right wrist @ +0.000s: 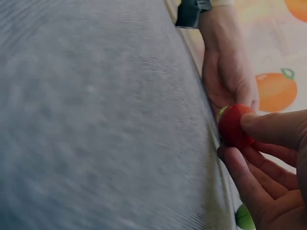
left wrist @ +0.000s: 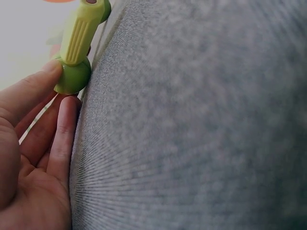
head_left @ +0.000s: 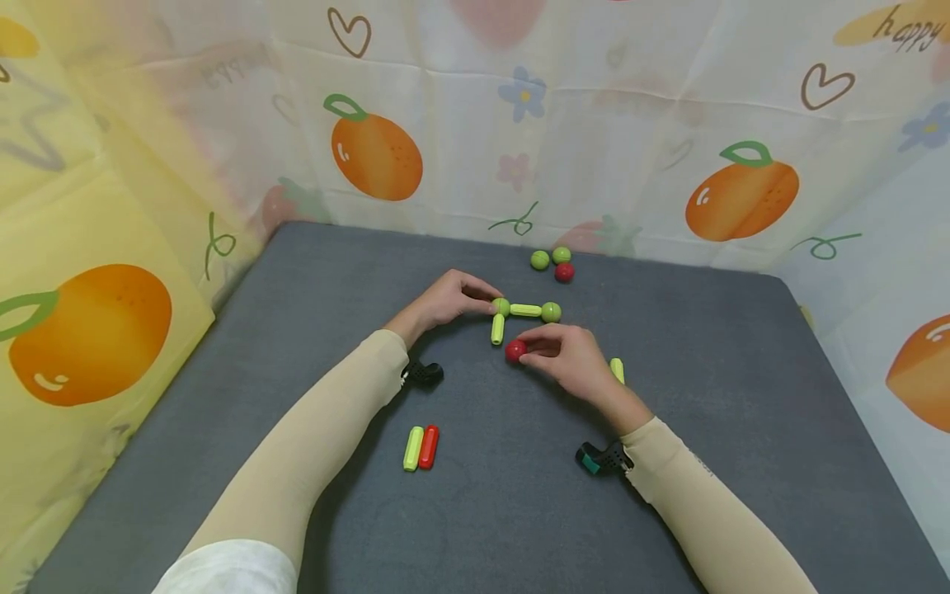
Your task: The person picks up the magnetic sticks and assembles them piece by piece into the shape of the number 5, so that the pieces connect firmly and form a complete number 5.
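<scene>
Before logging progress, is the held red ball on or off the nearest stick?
Off: in the head view, gray table shows between the red ball in the right hand and that stick.

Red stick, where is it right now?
Head view, left of centre: the red stick lies on the gray table, just right of a yellow-green stick, nearer the person than the left hand.

Matt grey cloth, finely ribbed and faintly rough, covers the bench (head_left: 490, 520). The far printed sheet (head_left: 460, 99) looks thin and smooth, lightly creased, cloth or plastic. The near red ball (head_left: 515, 351) and the green ball (left wrist: 76, 77) left of it look like smooth, softly glossy plastic; the ridged yellow-green stick (left wrist: 78, 40) looks like satin plastic. The sleeves (head_left: 319, 437) are matt, smooth cloth.
</scene>
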The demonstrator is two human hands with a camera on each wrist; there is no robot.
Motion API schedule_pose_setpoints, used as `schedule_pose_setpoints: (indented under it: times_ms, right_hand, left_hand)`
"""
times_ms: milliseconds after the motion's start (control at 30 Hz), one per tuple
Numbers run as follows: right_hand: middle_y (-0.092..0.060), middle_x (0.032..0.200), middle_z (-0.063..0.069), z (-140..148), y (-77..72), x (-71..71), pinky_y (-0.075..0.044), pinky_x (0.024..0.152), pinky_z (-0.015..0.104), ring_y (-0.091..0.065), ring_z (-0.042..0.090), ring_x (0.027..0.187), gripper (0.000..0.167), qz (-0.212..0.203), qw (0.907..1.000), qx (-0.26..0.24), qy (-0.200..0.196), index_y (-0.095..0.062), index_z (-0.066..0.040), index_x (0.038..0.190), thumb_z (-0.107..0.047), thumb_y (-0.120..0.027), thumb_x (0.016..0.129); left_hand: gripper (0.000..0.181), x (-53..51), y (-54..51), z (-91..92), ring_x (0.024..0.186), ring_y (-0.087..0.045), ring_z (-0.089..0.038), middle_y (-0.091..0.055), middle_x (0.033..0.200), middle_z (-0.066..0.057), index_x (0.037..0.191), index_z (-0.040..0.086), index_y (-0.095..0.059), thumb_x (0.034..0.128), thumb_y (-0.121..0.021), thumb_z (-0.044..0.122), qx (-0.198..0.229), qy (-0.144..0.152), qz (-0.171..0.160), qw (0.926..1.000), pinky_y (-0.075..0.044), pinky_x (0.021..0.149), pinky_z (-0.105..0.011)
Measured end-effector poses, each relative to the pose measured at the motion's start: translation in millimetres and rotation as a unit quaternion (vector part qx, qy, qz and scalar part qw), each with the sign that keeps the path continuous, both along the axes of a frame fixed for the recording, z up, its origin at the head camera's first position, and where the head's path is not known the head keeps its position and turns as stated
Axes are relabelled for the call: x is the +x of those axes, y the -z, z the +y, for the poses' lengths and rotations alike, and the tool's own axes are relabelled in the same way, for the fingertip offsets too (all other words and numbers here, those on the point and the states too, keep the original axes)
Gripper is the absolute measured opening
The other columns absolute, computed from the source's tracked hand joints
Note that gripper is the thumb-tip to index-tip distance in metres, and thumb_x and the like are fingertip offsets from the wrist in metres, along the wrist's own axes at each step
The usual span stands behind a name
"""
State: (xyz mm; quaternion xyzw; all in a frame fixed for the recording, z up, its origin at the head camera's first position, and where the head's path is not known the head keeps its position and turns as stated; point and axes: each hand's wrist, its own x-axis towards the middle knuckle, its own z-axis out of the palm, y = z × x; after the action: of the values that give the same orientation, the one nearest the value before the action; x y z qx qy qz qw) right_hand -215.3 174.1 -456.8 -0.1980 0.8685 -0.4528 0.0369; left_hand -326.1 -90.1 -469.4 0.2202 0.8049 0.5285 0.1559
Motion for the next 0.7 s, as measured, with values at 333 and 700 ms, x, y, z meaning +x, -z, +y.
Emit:
schedule_pose_setpoints:
  times_ms: [333,700]
  right_hand:
    - [-0.080,0.108,0.001,-10.9,3.8,2.1,-0.062,0.088,0.041,-0.077,0.014,0.095,0.027,0.025,0.9993,0.030,-0.002,-0.082,-0.009,0.121,-0.013,-0.088,0.095]
    - [-0.076,0.107,-0.002,-23.5,4.9,2.2,-0.062,0.083,0.035,-0.074,0.010,0.091,0.028,0.071,0.9958,0.050,-0.028,-0.081,-0.011,0.121,-0.015,-0.088,0.095]
  left_hand:
    - [0.029,-1.2,-1.1,-1.2,0.120,-0.070,-0.021,-0.079,0.123,-0.005,0.128,0.007,-0.081,0.1003,-0.082,0.014,-0.004,0.005,0.006,1.0000,-0.054,0.104,-0.042]
    - [0.029,-0.7,-0.2,-0.3,0.119,-0.070,-0.022,-0.079,0.122,-0.005,0.128,0.008,-0.081,0.1002,-0.082,0.016,-0.007,0.005,0.007,0.9999,-0.054,0.104,-0.043]
